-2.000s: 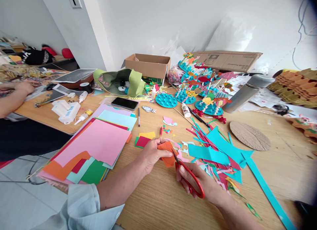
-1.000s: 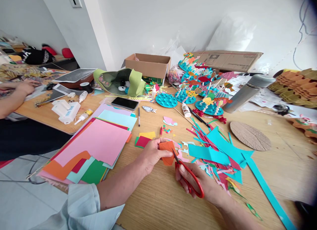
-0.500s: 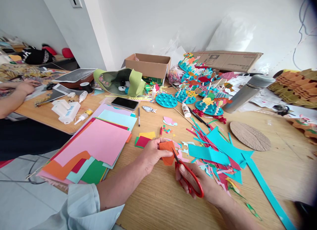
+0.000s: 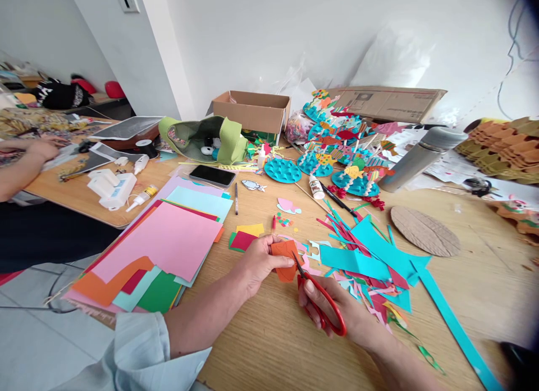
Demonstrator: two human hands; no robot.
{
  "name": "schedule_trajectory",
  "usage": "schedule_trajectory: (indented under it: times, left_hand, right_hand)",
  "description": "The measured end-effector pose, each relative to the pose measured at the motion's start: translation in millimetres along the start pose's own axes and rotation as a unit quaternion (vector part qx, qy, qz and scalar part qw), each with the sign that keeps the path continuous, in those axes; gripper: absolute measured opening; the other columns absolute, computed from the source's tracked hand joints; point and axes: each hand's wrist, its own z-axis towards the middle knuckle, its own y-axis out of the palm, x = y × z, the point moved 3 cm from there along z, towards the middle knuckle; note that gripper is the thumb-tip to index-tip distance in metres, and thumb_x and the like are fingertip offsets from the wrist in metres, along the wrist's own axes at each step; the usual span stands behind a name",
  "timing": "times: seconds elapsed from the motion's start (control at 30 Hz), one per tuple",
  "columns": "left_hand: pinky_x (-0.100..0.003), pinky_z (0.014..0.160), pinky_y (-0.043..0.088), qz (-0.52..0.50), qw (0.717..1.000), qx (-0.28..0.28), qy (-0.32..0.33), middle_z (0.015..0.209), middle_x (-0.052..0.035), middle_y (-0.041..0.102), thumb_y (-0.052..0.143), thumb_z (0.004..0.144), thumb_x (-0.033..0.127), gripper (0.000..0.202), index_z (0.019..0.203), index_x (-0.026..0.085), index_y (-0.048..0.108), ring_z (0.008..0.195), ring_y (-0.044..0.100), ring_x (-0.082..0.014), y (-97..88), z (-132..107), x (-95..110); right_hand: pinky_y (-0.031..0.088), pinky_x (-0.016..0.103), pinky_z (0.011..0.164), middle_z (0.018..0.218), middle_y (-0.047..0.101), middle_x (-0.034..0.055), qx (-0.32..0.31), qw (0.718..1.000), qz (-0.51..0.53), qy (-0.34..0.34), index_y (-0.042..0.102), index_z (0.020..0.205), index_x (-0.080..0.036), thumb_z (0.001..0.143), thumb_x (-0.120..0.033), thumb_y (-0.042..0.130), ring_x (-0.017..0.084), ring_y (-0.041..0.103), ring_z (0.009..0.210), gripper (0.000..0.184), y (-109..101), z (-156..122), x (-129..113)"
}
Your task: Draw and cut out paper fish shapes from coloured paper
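Note:
My left hand (image 4: 261, 263) pinches a small piece of orange paper (image 4: 284, 272) between thumb and fingers, above the table. Faint drawn lines show on the paper. In my right hand (image 4: 326, 304) is a pair of scissors (image 4: 336, 308) with red handles, the fingers closed round the loops. Its dark blades reach onto the orange paper at its right side, close to my left thumb. Behind my left hand stands a red pen tip or cap (image 4: 274, 222). Small yellow and dark red paper pieces (image 4: 243, 241) lie beyond my left wrist.
Stacked coloured paper (image 4: 181, 233) lies left of my arm. Turquoise, red and pink scraps (image 4: 357, 264) spread to the right, near a cardboard oval (image 4: 425, 231). Farther back are a phone (image 4: 213, 176), a steel flask (image 4: 421, 158) and paper-fish models (image 4: 357, 180). Another person's hand (image 4: 44, 149) is at far left.
Almost nothing differs. Both hands, the scissors and the orange paper keep nearly the same place.

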Motion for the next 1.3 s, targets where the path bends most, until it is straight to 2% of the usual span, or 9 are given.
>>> schedule_trajectory:
  times: [0.27, 0.47, 0.67, 1.07, 1.3]
  left_hand:
    - [-0.036, 0.090, 0.045, 0.011, 1.000, -0.015, 0.026, 0.095, -0.0064, 0.071, 0.078, 0.055, 0.016, 0.044, 0.098, 0.017, 0.068, 0.090, 0.064, -0.0220, -5.0, 5.7, -2.3]
    - [-0.037, 0.092, 0.044, 0.016, 0.999, -0.003, 0.041, 0.098, -0.0064, 0.071, 0.078, 0.055, 0.015, 0.047, 0.100, 0.018, 0.067, 0.092, 0.064, -0.0222, -6.4, 6.7, -0.9]
    - [-0.035, 0.086, 0.045, 0.007, 1.000, -0.011, -0.001, 0.092, -0.0056, 0.071, 0.076, 0.055, 0.017, 0.046, 0.101, 0.017, 0.067, 0.083, 0.064, -0.0192, -4.8, 3.7, -1.1]
    - [-0.028, 0.081, 0.044, 0.029, 0.996, -0.076, 0.020, 0.095, -0.0051, 0.071, 0.074, 0.059, 0.014, 0.043, 0.101, 0.017, 0.068, 0.089, 0.063, -0.0186, -7.7, 5.3, 2.3]
    - [-0.027, 0.078, 0.044, 0.040, 0.998, -0.057, 0.013, 0.095, -0.0044, 0.070, 0.075, 0.058, 0.014, 0.041, 0.098, 0.017, 0.068, 0.085, 0.063, -0.0170, -9.7, 4.8, 1.8]
  right_hand:
    - [0.032, 0.017, 0.035, 0.049, 0.044, -0.0059, 0.007, 1.000, -0.003, 0.005, 0.045, 0.072, -0.019, 0.076, -0.082, 0.036, 0.005, 0.039, 0.038, 0.064, -0.3, 0.0, -0.9]
    - [0.032, 0.017, 0.035, 0.049, 0.044, -0.0059, 0.005, 1.000, -0.007, 0.004, 0.046, 0.072, -0.018, 0.077, -0.082, 0.035, 0.006, 0.038, 0.038, 0.065, -0.8, 1.0, 0.8]
    - [0.031, 0.017, 0.035, 0.048, 0.044, -0.0055, -0.002, 1.000, -0.014, 0.010, 0.047, 0.072, -0.018, 0.079, -0.080, 0.034, 0.005, 0.038, 0.037, 0.064, -1.0, 0.2, 2.5]
    - [0.032, 0.019, 0.037, 0.048, 0.045, -0.0044, -0.027, 0.999, -0.016, -0.007, 0.050, 0.073, -0.017, 0.080, -0.079, 0.035, 0.006, 0.038, 0.039, 0.064, -2.4, 0.6, 3.7]
    - [0.032, 0.019, 0.037, 0.048, 0.045, -0.0046, -0.032, 0.999, -0.017, -0.005, 0.050, 0.073, -0.017, 0.080, -0.079, 0.033, 0.006, 0.038, 0.038, 0.064, -1.9, -0.9, 1.3]
